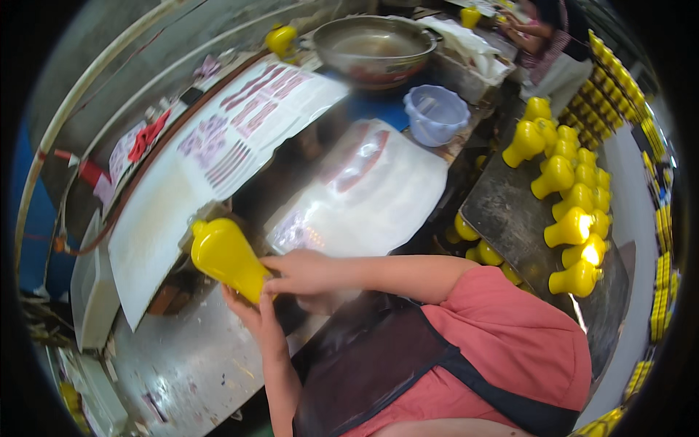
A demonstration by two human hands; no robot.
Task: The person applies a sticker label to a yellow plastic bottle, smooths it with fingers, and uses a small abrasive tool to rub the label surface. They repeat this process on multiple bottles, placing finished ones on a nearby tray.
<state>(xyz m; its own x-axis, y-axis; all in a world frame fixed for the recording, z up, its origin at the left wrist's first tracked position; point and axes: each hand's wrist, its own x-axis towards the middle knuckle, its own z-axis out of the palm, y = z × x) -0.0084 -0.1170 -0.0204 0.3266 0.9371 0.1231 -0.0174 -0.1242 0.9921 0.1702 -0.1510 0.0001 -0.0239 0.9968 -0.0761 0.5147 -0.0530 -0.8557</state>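
Note:
Low on the left, in front of me, I hold a glossy yellow vase, tilted with its wide end away toward the upper left. My left hand is closed on its narrow end from below. From the other side, my right hand has its fingers closed about that same end, partly hiding it. Beyond the vase, a white sheet with rows of reddish and purple patterns lies on a sloping board. Closer to my right arm is a shiny pale sheet with one long red strip and small purple marks.
A wide metal basin and a lilac plastic tub stand at the back. Several yellow vases fill a dark table on my right. Another person works at the far right, near stacked yellow vases.

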